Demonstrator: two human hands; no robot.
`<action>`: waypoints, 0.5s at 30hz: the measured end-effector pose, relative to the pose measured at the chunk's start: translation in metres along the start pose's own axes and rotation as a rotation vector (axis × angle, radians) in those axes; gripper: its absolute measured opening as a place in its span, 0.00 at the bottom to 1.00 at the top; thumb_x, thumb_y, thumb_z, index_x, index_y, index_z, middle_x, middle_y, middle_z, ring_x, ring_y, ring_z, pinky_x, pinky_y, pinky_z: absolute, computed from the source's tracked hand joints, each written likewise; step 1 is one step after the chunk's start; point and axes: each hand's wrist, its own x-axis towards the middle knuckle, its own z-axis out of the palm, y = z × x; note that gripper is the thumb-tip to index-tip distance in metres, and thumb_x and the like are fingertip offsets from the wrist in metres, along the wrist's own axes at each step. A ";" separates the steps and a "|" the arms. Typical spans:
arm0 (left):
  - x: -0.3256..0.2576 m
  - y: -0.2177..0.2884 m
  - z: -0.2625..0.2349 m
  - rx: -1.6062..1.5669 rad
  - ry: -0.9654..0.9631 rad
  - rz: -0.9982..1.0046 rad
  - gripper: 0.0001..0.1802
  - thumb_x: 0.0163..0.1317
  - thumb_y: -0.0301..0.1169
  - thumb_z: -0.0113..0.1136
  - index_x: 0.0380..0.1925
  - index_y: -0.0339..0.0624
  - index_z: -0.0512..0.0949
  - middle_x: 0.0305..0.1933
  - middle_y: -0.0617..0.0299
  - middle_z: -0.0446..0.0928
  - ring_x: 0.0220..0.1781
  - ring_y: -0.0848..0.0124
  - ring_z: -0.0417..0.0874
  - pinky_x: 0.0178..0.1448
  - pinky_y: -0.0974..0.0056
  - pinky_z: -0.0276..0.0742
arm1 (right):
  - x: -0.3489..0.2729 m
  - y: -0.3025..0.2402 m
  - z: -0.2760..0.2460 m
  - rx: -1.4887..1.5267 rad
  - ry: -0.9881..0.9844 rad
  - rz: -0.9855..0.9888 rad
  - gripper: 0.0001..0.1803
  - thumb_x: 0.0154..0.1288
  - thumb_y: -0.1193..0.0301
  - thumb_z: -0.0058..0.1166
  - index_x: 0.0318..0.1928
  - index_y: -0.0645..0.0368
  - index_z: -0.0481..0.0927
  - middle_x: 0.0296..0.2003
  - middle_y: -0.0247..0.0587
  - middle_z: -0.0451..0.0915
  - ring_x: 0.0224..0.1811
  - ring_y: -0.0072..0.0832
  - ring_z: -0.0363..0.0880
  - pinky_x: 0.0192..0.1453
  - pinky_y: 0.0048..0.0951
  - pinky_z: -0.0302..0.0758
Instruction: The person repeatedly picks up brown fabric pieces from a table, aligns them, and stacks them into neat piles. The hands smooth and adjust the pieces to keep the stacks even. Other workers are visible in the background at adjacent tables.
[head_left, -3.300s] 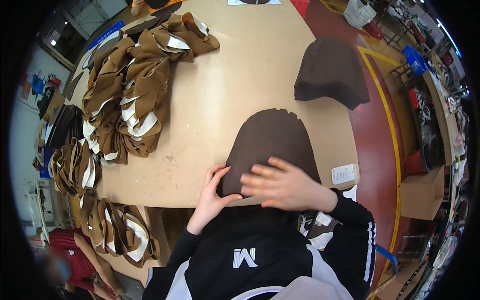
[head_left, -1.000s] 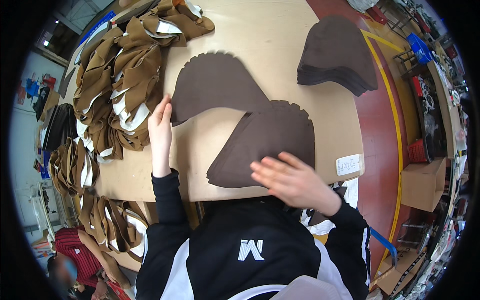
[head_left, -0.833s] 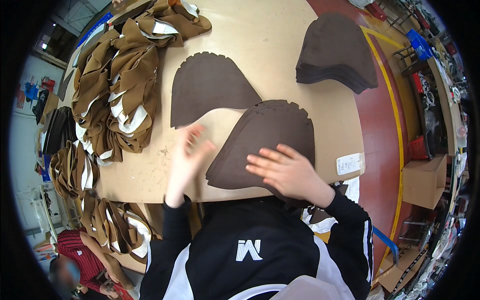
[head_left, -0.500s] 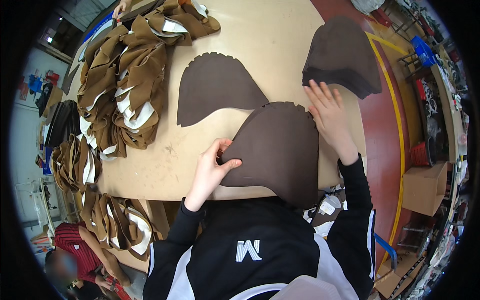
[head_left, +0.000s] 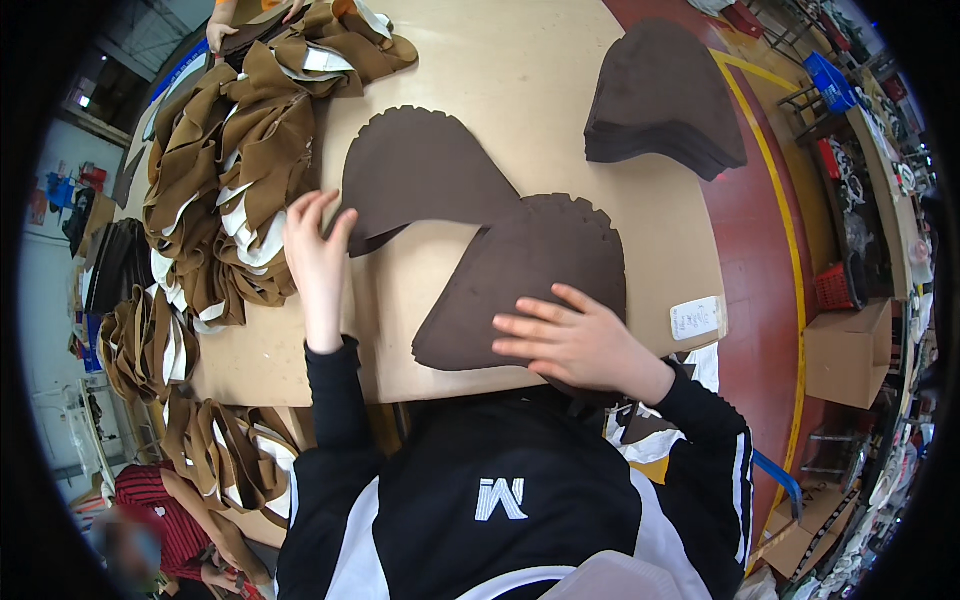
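My right hand (head_left: 580,340) lies flat, fingers spread, on a dark brown cut piece (head_left: 555,240) with a rounded, notched far edge, close to the table's front edge. Left of it and farther off is a second dark brown piece (head_left: 425,165) of like shape; the near piece meets its right corner. My left hand (head_left: 318,245) hovers beside this second piece's left corner with fingers apart, holding nothing that I can see. That corner shows a darker layer under it. A thick stack of dark brown pieces (head_left: 665,95) sits at the far right of the table.
Heaped brown and white pieces (head_left: 235,170) cover the table's left side, with more bundles (head_left: 240,455) below. Another person's hand (head_left: 220,35) is at the far left. A white written label (head_left: 697,318) lies at the right edge. A cardboard box (head_left: 850,350) stands beyond the red floor.
My left hand let go of the near piece's left corner and moved left to the second piece. My right hand came back from near the stack onto the near piece, which shifted slightly.
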 end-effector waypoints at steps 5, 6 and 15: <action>-0.068 0.073 -0.037 -0.545 -0.639 -0.294 0.28 0.49 0.38 0.80 0.49 0.44 0.80 0.42 0.63 0.75 0.45 0.68 0.74 0.49 0.63 0.73 | 0.014 0.055 -0.014 -0.121 0.038 0.135 0.29 0.71 0.57 0.56 0.71 0.31 0.71 0.74 0.24 0.67 0.76 0.28 0.64 0.80 0.49 0.55; -0.078 0.087 -0.041 -0.576 -0.733 -0.291 0.30 0.48 0.34 0.81 0.52 0.43 0.79 0.44 0.66 0.75 0.44 0.73 0.73 0.50 0.66 0.71 | 0.018 0.067 -0.014 -0.113 0.041 0.177 0.29 0.72 0.57 0.55 0.72 0.32 0.70 0.75 0.26 0.66 0.77 0.30 0.63 0.80 0.50 0.55; -0.071 0.090 -0.027 -0.465 -0.555 -0.298 0.14 0.62 0.26 0.69 0.47 0.37 0.80 0.38 0.49 0.85 0.35 0.63 0.86 0.41 0.61 0.78 | 0.019 0.082 -0.050 -0.237 0.255 0.317 0.31 0.70 0.59 0.58 0.73 0.40 0.70 0.76 0.35 0.64 0.78 0.36 0.60 0.80 0.52 0.54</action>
